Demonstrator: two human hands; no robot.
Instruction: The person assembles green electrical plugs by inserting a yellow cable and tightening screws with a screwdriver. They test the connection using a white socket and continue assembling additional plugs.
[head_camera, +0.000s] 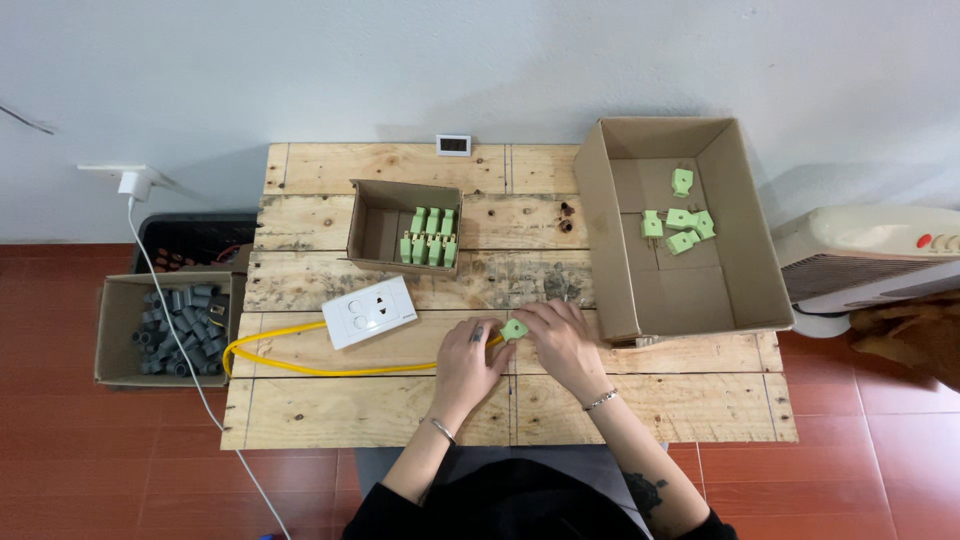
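head view: a small green plug (514, 329) sits at the middle of the wooden surface (640, 395), just right of the yellow cable (300, 368); its long axis cannot be told. the left hand (466, 368) and the right hand (562, 345) both close their grip on the plug, fingertips pinching it between them. the white socket block (369, 312) lies near on the left.

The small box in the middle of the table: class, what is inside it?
The small box holds green plugs standing in neat rows on its right side; the left side shows bare cardboard. Its near wall hides the floor's front strip.
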